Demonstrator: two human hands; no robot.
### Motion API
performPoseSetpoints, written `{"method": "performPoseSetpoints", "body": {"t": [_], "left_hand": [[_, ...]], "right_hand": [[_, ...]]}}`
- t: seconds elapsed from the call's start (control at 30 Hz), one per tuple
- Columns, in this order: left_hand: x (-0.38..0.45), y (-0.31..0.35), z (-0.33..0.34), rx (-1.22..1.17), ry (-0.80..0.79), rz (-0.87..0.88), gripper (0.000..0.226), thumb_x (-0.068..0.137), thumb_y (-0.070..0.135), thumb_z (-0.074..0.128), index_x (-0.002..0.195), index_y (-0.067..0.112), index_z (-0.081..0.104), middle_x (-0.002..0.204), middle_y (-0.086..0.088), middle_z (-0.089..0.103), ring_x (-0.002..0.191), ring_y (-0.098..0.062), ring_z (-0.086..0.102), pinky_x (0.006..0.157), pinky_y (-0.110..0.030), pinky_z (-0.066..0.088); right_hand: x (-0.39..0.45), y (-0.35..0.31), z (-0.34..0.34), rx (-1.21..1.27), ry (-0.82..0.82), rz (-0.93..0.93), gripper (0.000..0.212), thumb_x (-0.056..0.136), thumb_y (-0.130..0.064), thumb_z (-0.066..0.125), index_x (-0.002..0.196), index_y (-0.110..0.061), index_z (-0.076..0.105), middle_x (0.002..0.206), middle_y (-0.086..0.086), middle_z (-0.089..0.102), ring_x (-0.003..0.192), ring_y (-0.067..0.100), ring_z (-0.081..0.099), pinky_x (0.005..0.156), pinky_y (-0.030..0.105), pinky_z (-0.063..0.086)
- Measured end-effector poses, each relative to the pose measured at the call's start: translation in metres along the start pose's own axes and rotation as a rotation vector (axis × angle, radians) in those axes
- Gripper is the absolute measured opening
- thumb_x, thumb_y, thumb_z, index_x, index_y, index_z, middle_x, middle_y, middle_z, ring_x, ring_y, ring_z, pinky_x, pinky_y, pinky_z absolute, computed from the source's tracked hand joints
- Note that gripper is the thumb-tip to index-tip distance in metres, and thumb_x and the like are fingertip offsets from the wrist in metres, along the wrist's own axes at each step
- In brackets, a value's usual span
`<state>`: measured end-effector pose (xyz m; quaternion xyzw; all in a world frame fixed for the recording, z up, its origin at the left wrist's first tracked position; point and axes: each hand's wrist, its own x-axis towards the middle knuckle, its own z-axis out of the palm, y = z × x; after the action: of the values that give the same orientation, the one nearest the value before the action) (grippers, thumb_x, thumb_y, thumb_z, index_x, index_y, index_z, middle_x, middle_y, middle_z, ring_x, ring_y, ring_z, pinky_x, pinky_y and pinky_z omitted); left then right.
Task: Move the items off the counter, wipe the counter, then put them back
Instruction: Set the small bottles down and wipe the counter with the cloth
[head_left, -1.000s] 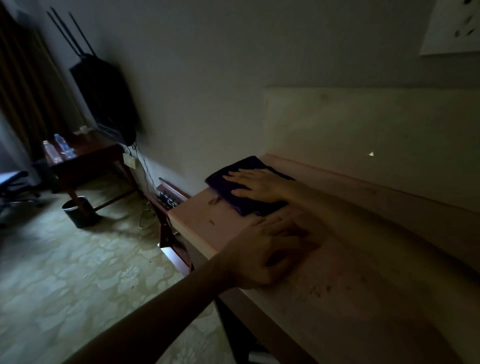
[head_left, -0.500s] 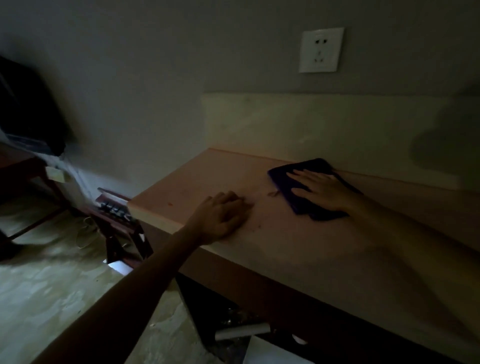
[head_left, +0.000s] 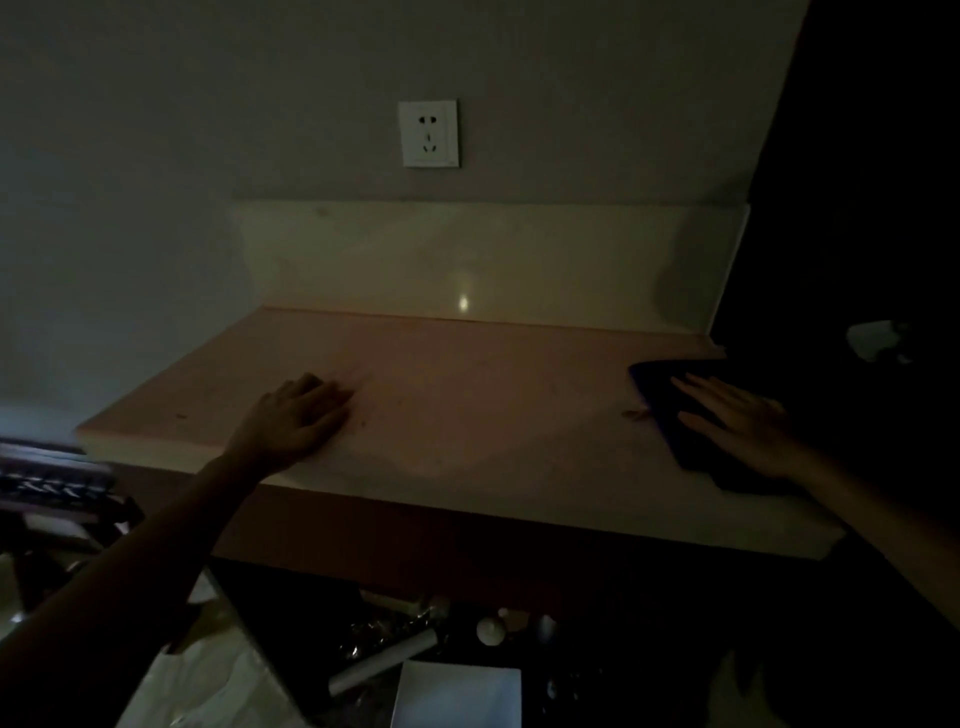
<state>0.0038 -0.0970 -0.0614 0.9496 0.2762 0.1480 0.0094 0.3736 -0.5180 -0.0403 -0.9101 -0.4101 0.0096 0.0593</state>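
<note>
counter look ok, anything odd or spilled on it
Mostly fine. One small brown scrap lies on the counter just left of the dark cloth under the right hand; nothing spilled.

Pretty much the whole middle of the surface (head_left: 467, 415) is open, a wide bare stretch between the left hand (head_left: 298, 415) resting near the front left edge and the right hand (head_left: 737, 421) lying flat on the dark cloth (head_left: 670, 410) at the far right. The back is walled off by the pale backsplash (head_left: 467, 260). On the right a dark panel (head_left: 857, 208) closes that end. The left end of the surface is open, no wall there.
</note>
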Motion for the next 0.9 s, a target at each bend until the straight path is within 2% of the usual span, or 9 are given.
{"method": "performPoseSetpoints", "body": {"t": [0.1, 0.17, 0.23, 0.33, 0.43, 0.57, 0.63, 0.73, 0.9], "left_hand": [[0.0, 0.003, -0.003, 0.026, -0.032, 0.005, 0.078, 0.085, 0.069, 0.018, 0.141, 0.027, 0.053, 0.145, -0.005, 0.05, 0.132, -0.027, 0.048, 0.107, -0.044, 0.038], [0.0, 0.002, -0.002, 0.044, -0.065, 0.007, 0.079, 0.084, 0.068, 0.017, 0.141, 0.025, 0.052, 0.147, -0.006, 0.049, 0.136, -0.028, 0.044, 0.113, -0.047, 0.033], [-0.002, 0.004, -0.001, 0.038, -0.053, 0.01, 0.083, 0.085, 0.071, 0.013, 0.141, 0.025, 0.052, 0.147, -0.006, 0.049, 0.134, -0.029, 0.046, 0.108, -0.046, 0.038], [-0.004, 0.007, -0.002, 0.025, -0.016, 0.002, 0.079, 0.086, 0.074, 0.01, 0.141, 0.032, 0.05, 0.146, -0.001, 0.049, 0.129, -0.026, 0.049, 0.096, -0.04, 0.043], [-0.001, 0.007, -0.009, -0.005, -0.048, 0.017, 0.07, 0.089, 0.067, 0.018, 0.14, 0.034, 0.051, 0.144, 0.003, 0.05, 0.129, -0.023, 0.049, 0.096, -0.039, 0.042], [0.001, -0.022, -0.014, -0.115, -0.081, 0.129, 0.055, 0.097, 0.061, 0.024, 0.132, 0.033, 0.057, 0.133, 0.004, 0.055, 0.119, -0.02, 0.056, 0.092, -0.039, 0.048], [0.0, -0.037, -0.017, -0.127, -0.067, 0.155, 0.049, 0.099, 0.054, 0.029, 0.133, 0.032, 0.057, 0.133, 0.002, 0.054, 0.118, -0.018, 0.055, 0.095, -0.036, 0.046], [-0.001, -0.064, -0.02, -0.133, -0.041, 0.143, 0.048, 0.1, 0.052, 0.026, 0.131, 0.034, 0.057, 0.132, 0.004, 0.054, 0.117, -0.014, 0.051, 0.095, -0.032, 0.039], [0.003, -0.145, -0.028, -0.242, 0.045, 0.08, 0.049, 0.099, 0.052, 0.029, 0.122, 0.024, 0.063, 0.12, 0.0, 0.058, 0.107, -0.021, 0.057, 0.093, -0.041, 0.046]], "right_hand": [[-0.03, 0.005, 0.004, 0.021, 0.031, 0.058, 0.095, 0.064, -0.089, -0.006, 0.148, -0.049, 0.012, 0.16, -0.019, 0.012, 0.149, 0.009, 0.011, 0.119, 0.043, 0.014], [-0.043, 0.0, 0.005, 0.018, 0.035, 0.08, 0.087, 0.07, -0.085, -0.005, 0.148, -0.049, 0.01, 0.16, -0.019, 0.009, 0.149, 0.008, 0.009, 0.118, 0.042, 0.012], [-0.051, -0.007, 0.004, 0.017, 0.029, 0.097, 0.091, 0.068, -0.086, -0.006, 0.149, -0.047, 0.008, 0.161, -0.019, 0.006, 0.149, 0.008, 0.007, 0.117, 0.04, 0.01], [-0.049, -0.014, 0.008, 0.0, 0.037, 0.127, 0.112, 0.049, -0.093, -0.019, 0.149, -0.047, 0.005, 0.16, -0.02, 0.005, 0.149, 0.009, 0.007, 0.117, 0.039, 0.01], [-0.045, -0.017, 0.01, -0.025, 0.043, 0.173, 0.106, 0.055, -0.087, -0.016, 0.15, -0.045, 0.005, 0.161, -0.015, 0.005, 0.149, 0.011, 0.007, 0.119, 0.04, 0.01], [-0.035, -0.039, 0.03, -0.022, 0.126, -0.028, 0.109, 0.075, -0.084, -0.012, 0.146, -0.016, 0.035, 0.157, 0.009, 0.029, 0.148, 0.027, 0.018, 0.117, 0.053, 0.02], [-0.026, -0.076, 0.031, -0.016, 0.11, -0.018, 0.105, 0.072, -0.084, -0.014, 0.149, -0.026, 0.029, 0.16, 0.001, 0.022, 0.149, 0.022, 0.015, 0.119, 0.049, 0.016], [-0.001, -0.147, 0.029, 0.02, 0.059, -0.004, 0.103, 0.057, -0.087, -0.021, 0.149, -0.047, 0.0, 0.16, -0.019, 0.001, 0.149, 0.008, 0.003, 0.118, 0.04, 0.01], [0.051, -0.287, 0.052, 0.019, 0.07, -0.07, 0.108, 0.056, -0.084, -0.028, 0.152, -0.042, 0.001, 0.162, -0.014, 0.002, 0.15, 0.012, 0.004, 0.118, 0.042, 0.01]]}}
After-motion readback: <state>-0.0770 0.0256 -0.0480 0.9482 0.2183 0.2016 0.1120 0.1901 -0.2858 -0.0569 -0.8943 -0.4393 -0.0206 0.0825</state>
